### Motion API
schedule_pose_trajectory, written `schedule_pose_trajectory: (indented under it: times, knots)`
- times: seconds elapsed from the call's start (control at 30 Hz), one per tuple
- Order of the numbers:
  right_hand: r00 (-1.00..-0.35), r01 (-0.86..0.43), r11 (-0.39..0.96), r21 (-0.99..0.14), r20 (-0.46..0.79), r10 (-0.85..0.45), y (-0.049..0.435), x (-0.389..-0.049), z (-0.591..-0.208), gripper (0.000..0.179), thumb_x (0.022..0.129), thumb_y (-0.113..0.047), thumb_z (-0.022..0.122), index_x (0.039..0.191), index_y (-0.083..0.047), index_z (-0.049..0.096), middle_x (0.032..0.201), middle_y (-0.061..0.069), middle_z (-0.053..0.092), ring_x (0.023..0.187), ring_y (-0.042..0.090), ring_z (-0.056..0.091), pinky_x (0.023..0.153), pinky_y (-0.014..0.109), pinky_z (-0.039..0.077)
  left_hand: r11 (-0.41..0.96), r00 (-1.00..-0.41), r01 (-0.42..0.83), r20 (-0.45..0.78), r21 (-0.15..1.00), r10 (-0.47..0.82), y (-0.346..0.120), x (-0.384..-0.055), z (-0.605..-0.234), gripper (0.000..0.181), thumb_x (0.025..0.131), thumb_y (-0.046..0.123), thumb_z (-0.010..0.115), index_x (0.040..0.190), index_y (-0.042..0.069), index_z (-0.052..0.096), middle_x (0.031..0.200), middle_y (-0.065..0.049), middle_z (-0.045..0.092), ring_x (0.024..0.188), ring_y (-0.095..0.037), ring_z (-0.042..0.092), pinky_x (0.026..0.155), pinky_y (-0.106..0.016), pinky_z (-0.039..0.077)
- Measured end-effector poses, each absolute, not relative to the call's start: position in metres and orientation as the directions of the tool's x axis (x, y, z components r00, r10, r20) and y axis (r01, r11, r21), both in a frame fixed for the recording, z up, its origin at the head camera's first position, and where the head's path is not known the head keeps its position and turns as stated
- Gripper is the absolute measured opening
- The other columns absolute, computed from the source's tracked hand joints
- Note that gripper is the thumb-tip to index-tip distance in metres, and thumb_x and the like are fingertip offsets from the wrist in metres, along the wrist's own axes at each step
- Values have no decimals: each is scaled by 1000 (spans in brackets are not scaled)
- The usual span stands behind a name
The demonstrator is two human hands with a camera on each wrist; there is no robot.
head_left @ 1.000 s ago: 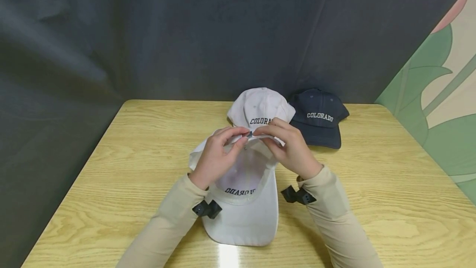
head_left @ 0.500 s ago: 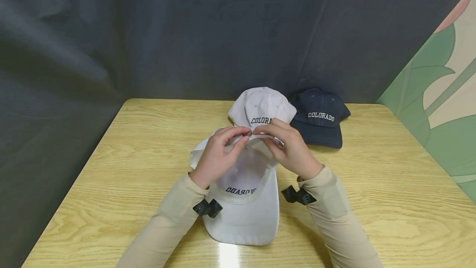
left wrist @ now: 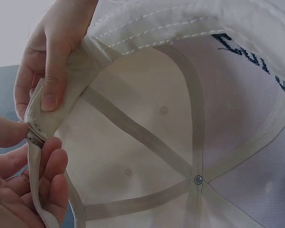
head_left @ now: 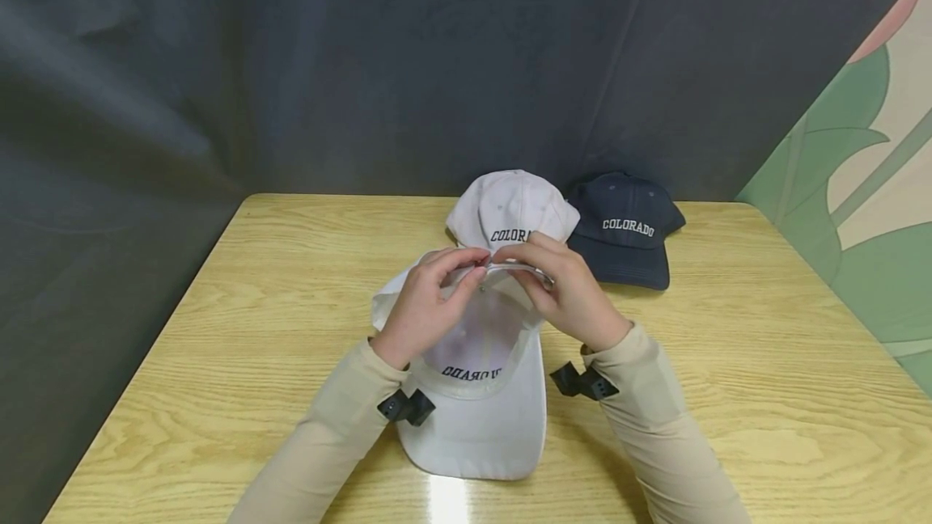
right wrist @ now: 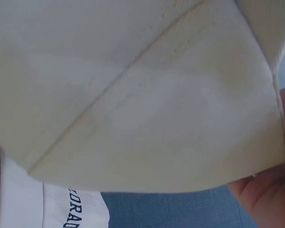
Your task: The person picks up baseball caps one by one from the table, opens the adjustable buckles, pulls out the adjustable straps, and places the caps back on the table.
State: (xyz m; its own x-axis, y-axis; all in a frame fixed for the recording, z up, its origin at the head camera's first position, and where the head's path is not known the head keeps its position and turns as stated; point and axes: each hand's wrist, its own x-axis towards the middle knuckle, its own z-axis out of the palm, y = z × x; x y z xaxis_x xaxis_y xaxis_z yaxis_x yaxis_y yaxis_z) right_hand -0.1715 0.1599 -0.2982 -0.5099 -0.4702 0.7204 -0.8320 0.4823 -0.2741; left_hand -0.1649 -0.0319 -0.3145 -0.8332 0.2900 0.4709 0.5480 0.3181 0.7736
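Note:
In the head view a white baseball cap (head_left: 480, 435) is held with its inside facing up and its brim toward me, the COLORADO stitching showing in reverse. My left hand (head_left: 425, 306) pinches the cap's back strap on the left. On the right, my right hand (head_left: 571, 289) pinches the same strap, the fingertips of both hands nearly meeting. Seen from the left wrist, a small metal buckle (left wrist: 35, 137) sits on the strap (left wrist: 34, 180) between the hands. The right wrist view is mostly filled by the cap's outer panel (right wrist: 147, 114), which hides much of the hand there.
Behind the hands a second white COLORADO cap (head_left: 510, 204) stands on the wooden table (head_left: 306, 265). A navy COLORADO cap (head_left: 626, 217) lies to its right. Dark cloth (head_left: 437, 63) hangs behind the table, and a leaf-patterned panel (head_left: 859, 184) borders the right.
The dark buckle seen between the fingertips a second ago is now mostly covered by them. Hands and cap have otherwise barely moved.

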Motion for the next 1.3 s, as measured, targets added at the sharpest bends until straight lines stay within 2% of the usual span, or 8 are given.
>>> schedule_pose_trajectory:
  times: [0.43, 0.7, 0.93, 1.3]
  knots:
    - [-503, -836, 479, -267, 720, -478, 160, -171, -298, 30, 76, 13, 66, 101, -3, 68, 82, 5, 61, 64, 6, 43, 60, 14, 35, 295, -841, 529, 448, 795, 303, -31, -166, -315, 27, 93, 15, 56, 118, 4, 62, 113, -10, 65, 107, -22, 57, 92, -35, 51]
    - [-496, -844, 470, -257, 706, -506, 161, -172, -299, 31, 77, 13, 65, 103, -3, 68, 91, 7, 65, 70, 8, 48, 62, 13, 38, 303, -844, 524, 439, 796, 308, -30, -165, -316, 29, 94, 14, 55, 120, 5, 60, 107, -10, 65, 104, -21, 57, 92, -38, 51]
    - [-490, -849, 469, -243, 695, -527, 161, -171, -299, 33, 77, 13, 64, 105, -5, 67, 83, 4, 60, 66, 6, 43, 59, 14, 36, 310, -846, 520, 427, 796, 320, -29, -163, -315, 30, 95, 19, 54, 122, 7, 59, 105, -9, 65, 101, -20, 56, 90, -39, 50]
    - [-501, -843, 484, -236, 672, -545, 161, -169, -297, 33, 79, 11, 64, 107, -5, 67, 83, 2, 59, 67, 6, 43, 59, 18, 38, 324, -853, 510, 420, 797, 309, -27, -163, -314, 25, 96, 19, 52, 116, 8, 60, 102, -8, 65, 97, -19, 57, 84, -37, 48]
